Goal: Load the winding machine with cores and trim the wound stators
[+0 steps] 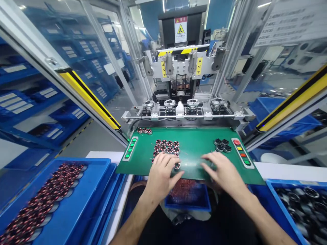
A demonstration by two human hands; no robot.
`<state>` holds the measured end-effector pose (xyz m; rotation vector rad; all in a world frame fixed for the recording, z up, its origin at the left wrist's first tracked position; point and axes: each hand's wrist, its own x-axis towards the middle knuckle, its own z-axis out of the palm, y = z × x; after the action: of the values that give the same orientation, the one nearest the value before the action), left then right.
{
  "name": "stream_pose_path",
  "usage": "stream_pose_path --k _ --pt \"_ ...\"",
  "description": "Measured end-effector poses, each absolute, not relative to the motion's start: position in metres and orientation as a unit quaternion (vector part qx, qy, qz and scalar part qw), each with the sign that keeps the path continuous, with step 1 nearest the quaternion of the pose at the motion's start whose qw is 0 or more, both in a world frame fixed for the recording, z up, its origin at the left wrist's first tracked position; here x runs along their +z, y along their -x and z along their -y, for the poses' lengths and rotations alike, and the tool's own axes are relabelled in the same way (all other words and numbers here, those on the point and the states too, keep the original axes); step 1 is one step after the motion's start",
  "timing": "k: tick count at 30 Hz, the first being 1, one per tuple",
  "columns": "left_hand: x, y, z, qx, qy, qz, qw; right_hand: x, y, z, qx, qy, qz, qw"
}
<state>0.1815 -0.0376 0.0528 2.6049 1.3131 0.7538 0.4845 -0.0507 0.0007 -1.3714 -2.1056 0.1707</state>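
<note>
On the green work mat (194, 143) sits a block of small motor stators (166, 146) with copper windings, set in rows. My left hand (162, 172) lies over the near rows, fingers stretched out and thumb apart, hiding some stators; one stator (176, 166) shows between thumb and index finger. To the right, my right hand (222, 170) hovers low over the mat, slightly blurred, with fingers spread and nothing seen in them. Beyond it stands a small cluster of dark round parts (222, 145). A short row of stators (144, 130) sits at the mat's far left corner.
Behind the mat runs a press fixture (180, 115) with several round metal seats. Button panels (130, 149) flank the mat. A blue tray of stators (84, 194) is at left, a blue bin of dark parts (270, 187) at right, and a blue basket (187, 206) below.
</note>
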Motion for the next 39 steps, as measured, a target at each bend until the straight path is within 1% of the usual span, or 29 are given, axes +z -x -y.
stream_pose_path --k 2,5,10,14,18,21,23,25,28,30,33,37,39 --pt "0.063 -0.218 0.028 0.246 -0.866 -0.425 0.096 -0.008 -0.531 0.049 0.041 0.576 0.740 0.345" --pt "0.062 -0.287 0.001 0.211 -0.877 -0.412 0.131 -0.024 -0.578 0.040 0.034 0.638 0.683 0.355" --pt "0.029 -0.382 -0.037 0.124 -0.874 -0.441 0.158 -0.043 -0.591 0.023 0.099 0.657 0.661 0.348" --pt "0.013 -0.406 -0.047 0.102 -0.866 -0.455 0.180 -0.049 -0.587 0.011 0.142 0.667 0.625 0.380" --pt "0.019 -0.402 -0.046 0.141 -0.850 -0.451 0.231 -0.041 -0.588 0.016 0.186 0.654 0.584 0.443" --pt "0.040 -0.383 -0.036 0.200 -0.824 -0.440 0.295 -0.015 -0.582 0.033 0.220 0.619 0.558 0.508" --pt "0.061 -0.365 -0.027 0.246 -0.804 -0.424 0.336 0.015 -0.572 0.046 0.235 0.584 0.547 0.552" --pt "0.086 -0.345 -0.018 0.307 -0.771 -0.388 0.401 0.052 -0.557 0.055 0.255 0.537 0.552 0.584" --pt "0.125 -0.315 -0.010 0.403 -0.686 -0.314 0.518 0.111 -0.530 0.058 0.288 0.463 0.587 0.599" --pt "0.147 -0.296 -0.009 0.431 -0.654 -0.292 0.548 0.140 -0.513 0.053 0.295 0.433 0.607 0.598" --pt "0.171 -0.264 -0.016 0.446 -0.667 -0.298 0.517 0.166 -0.495 0.034 0.291 0.400 0.645 0.582" --pt "0.198 -0.207 -0.059 0.445 -0.749 -0.339 0.356 0.183 -0.480 -0.023 0.265 0.362 0.728 0.518" --pt "0.209 -0.177 -0.098 0.427 -0.779 -0.375 0.267 0.193 -0.470 -0.066 0.224 0.387 0.765 0.463"
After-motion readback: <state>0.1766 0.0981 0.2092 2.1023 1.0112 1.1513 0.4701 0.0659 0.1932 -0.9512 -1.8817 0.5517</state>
